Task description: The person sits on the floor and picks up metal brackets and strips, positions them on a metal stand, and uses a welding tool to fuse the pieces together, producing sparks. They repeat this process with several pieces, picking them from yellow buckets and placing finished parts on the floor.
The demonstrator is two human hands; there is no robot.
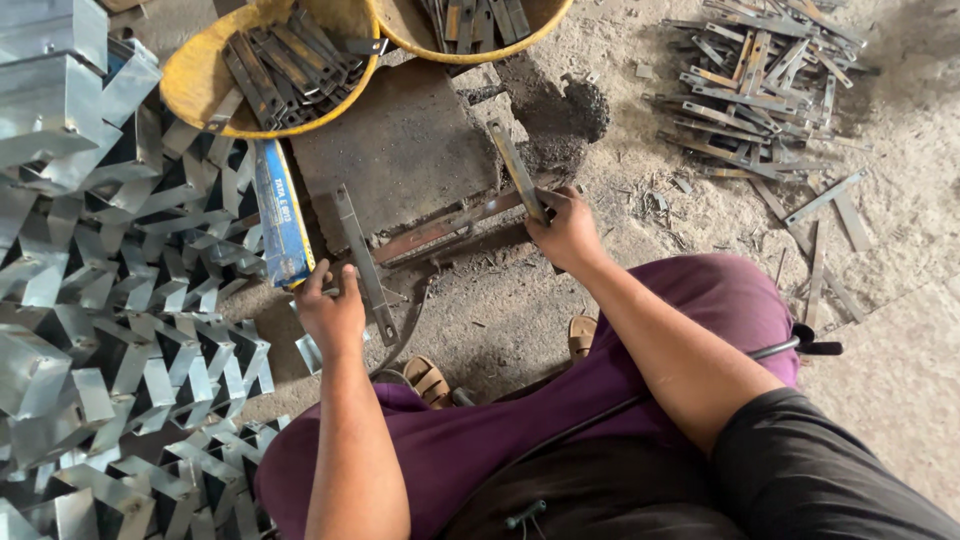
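— How many strips have I got in my hands?

— Two: one flat metal strip [362,262] in my left hand [330,312], another metal strip [517,170] in my right hand [567,232].

— And the basins?

— Two yellow basins [190,75], each holding a bundle of strips too tangled for me to count.

— The loose heap on the floor?

— One scattered pile of strips [760,80], too many to tell.

— Plates?

— One rusty flat plate [400,150]. One blue packet [280,215]. The folded shiny brackets [110,290] are beyond counting.

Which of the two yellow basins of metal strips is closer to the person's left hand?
The yellow basin at upper left, fully in view, sits nearer the left hand. The other basin is cut off by the top edge, farther right.
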